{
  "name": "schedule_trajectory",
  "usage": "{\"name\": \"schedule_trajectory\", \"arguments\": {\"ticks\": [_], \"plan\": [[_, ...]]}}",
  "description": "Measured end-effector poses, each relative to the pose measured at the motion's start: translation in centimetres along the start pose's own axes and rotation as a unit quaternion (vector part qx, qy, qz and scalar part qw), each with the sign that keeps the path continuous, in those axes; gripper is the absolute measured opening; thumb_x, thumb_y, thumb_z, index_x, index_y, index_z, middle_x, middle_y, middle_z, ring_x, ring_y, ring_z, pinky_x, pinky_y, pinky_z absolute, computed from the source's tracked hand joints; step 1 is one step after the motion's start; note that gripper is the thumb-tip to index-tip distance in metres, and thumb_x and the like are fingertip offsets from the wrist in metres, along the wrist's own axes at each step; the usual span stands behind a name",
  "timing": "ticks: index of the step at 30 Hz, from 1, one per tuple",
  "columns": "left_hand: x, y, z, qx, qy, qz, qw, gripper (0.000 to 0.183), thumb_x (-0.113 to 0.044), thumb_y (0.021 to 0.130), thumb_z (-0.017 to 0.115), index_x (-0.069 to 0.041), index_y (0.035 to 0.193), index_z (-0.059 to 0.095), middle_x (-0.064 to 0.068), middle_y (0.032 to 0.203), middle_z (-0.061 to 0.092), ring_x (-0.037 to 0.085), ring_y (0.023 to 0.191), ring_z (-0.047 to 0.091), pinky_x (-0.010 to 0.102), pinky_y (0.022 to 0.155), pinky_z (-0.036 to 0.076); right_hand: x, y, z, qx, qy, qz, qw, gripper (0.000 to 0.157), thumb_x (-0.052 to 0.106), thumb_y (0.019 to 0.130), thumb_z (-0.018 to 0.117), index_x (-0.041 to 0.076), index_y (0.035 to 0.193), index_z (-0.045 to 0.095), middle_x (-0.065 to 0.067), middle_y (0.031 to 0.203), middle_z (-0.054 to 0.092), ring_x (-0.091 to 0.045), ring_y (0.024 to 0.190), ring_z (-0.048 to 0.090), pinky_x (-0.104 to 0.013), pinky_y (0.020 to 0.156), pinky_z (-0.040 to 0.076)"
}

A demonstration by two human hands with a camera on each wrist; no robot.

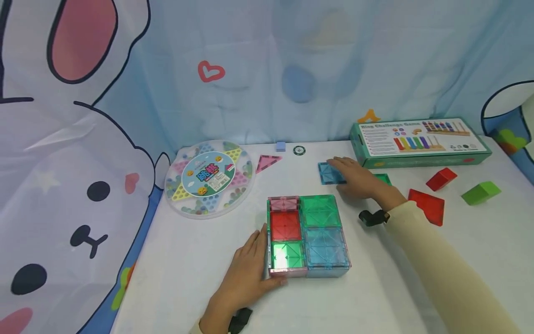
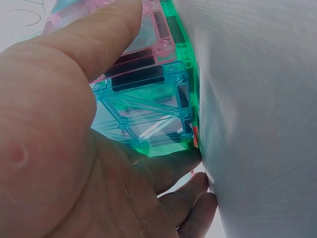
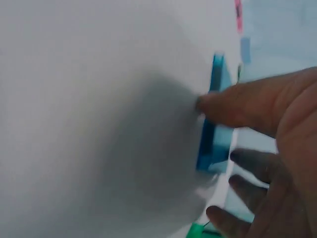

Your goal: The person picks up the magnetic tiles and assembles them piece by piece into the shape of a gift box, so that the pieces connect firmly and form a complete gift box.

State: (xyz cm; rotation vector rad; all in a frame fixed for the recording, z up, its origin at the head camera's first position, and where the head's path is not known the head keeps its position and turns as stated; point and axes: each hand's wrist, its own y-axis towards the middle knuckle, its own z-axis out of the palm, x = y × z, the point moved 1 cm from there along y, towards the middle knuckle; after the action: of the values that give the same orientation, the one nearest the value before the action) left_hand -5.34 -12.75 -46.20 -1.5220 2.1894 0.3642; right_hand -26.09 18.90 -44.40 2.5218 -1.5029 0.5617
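Note:
A low block built of translucent magnetic tiles (image 1: 325, 248) stands on the white table, with pink, red, green and blue squares on top. My left hand (image 1: 244, 269) rests against its left side, fingers fairly straight and thumb along the front; the left wrist view shows its blue and pink side tiles (image 2: 143, 109) beside the palm. Beyond the block, my right hand (image 1: 356, 178) holds a blue magnetic tile (image 1: 328, 174) between thumb and fingers. In the blurred right wrist view, the thumb overlaps the near edge of this blue tile (image 3: 207, 141), fingers at its far side.
Partly behind the right hand lies a green tile (image 1: 383, 178). Further right are a red tile (image 1: 429, 206), a red block (image 1: 441, 179) and a green block (image 1: 481, 193). A ring game box (image 1: 421, 160) stands behind. A round board game (image 1: 175, 204) and a pink triangle (image 1: 267, 162) lie left.

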Motion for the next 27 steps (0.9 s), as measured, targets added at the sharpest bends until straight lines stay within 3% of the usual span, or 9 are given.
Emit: {"name": "schedule_trajectory", "arguments": {"ticks": [4, 8, 11, 13, 16, 19, 22, 27], "plan": [[-0.1, 0.0, 0.1, -0.002, -0.002, 0.002, 1.0, 0.116, -0.068, 0.073, 0.065, -0.019, 0.152, -0.005, 0.004, 0.156, 0.02, 0.026, 0.142, 0.018, 0.049, 0.103, 0.032, -0.9, 0.2, -0.1, -0.013, -0.018, 0.026, 0.999, 0.07, 0.027, 0.079, 0.074, 0.011, 0.14, 0.042, -0.017, 0.136, 0.045, -0.036, 0.12, 0.043, -0.058, 0.095, 0.038], [0.1, 0.0, 0.2, -0.002, 0.0, -0.001, 1.0, 0.116, -0.068, 0.073, 0.065, -0.019, 0.152, -0.005, 0.002, 0.156, 0.019, 0.026, 0.142, 0.018, 0.049, 0.104, 0.032, 0.1, -0.6, -0.5, -0.083, -0.044, 0.037, 0.995, 0.072, 0.039, 0.072, 0.078, 0.012, 0.132, 0.049, -0.016, 0.125, 0.05, -0.033, 0.102, 0.051, -0.055, 0.084, 0.045], [0.2, 0.0, 0.2, -0.003, 0.001, -0.002, 1.0, 0.117, -0.069, 0.072, 0.064, -0.019, 0.152, -0.006, 0.0, 0.157, 0.018, 0.024, 0.143, 0.017, 0.048, 0.104, 0.032, 2.9, -1.5, -1.5, -0.152, -0.014, -0.004, 0.988, 0.066, 0.036, 0.072, 0.078, 0.01, 0.127, 0.052, -0.013, 0.126, 0.051, -0.029, 0.1, 0.052, -0.052, 0.082, 0.048], [0.3, 0.0, 0.2, -0.005, 0.005, 0.0, 1.0, 0.117, -0.07, 0.072, 0.063, -0.019, 0.152, -0.006, 0.0, 0.157, 0.018, 0.024, 0.143, 0.017, 0.048, 0.103, 0.032, 5.6, -2.3, -2.3, -0.17, 0.011, -0.058, 0.984, 0.064, 0.036, 0.073, 0.078, 0.011, 0.126, 0.053, -0.009, 0.126, 0.053, -0.025, 0.101, 0.053, -0.048, 0.082, 0.049], [0.4, 0.1, 0.3, 0.0, 0.009, -0.002, 1.0, 0.116, -0.071, 0.073, 0.062, -0.02, 0.152, -0.007, 0.001, 0.157, 0.017, 0.024, 0.143, 0.016, 0.048, 0.104, 0.032, 10.0, -3.6, -3.0, -0.141, 0.031, -0.146, 0.979, 0.066, 0.041, 0.074, 0.077, 0.015, 0.128, 0.052, -0.002, 0.125, 0.054, -0.018, 0.106, 0.054, -0.045, 0.086, 0.05], [0.4, 0.1, 0.3, 0.003, 0.01, -0.004, 0.9999, 0.116, -0.071, 0.073, 0.061, -0.021, 0.152, -0.008, 0.002, 0.157, 0.018, 0.024, 0.143, 0.016, 0.048, 0.104, 0.031, 13.4, -4.4, -2.6, -0.101, 0.007, -0.197, 0.975, 0.069, 0.05, 0.074, 0.074, 0.019, 0.131, 0.051, 0.002, 0.124, 0.056, -0.016, 0.108, 0.053, -0.042, 0.09, 0.048], [0.3, 0.1, 0.2, 0.008, 0.008, -0.004, 0.9999, 0.116, -0.071, 0.074, 0.061, -0.019, 0.152, -0.007, 0.002, 0.157, 0.018, 0.024, 0.143, 0.015, 0.049, 0.104, 0.031, 15.0, -4.6, -1.7, -0.081, -0.032, -0.203, 0.975, 0.071, 0.054, 0.073, 0.072, 0.02, 0.131, 0.051, 0.003, 0.122, 0.057, -0.016, 0.109, 0.053, -0.041, 0.093, 0.045], [0.1, 0.0, 0.1, 0.01, 0.015, -0.003, 0.9998, 0.116, -0.072, 0.074, 0.06, -0.017, 0.152, -0.006, 0.003, 0.157, 0.015, 0.024, 0.143, 0.015, 0.048, 0.105, 0.031, 15.4, -4.3, -0.6, -0.077, -0.065, -0.205, 0.973, 0.071, 0.049, 0.071, 0.075, 0.017, 0.13, 0.052, 0.0, 0.12, 0.059, -0.019, 0.111, 0.053, -0.043, 0.094, 0.043]]}}
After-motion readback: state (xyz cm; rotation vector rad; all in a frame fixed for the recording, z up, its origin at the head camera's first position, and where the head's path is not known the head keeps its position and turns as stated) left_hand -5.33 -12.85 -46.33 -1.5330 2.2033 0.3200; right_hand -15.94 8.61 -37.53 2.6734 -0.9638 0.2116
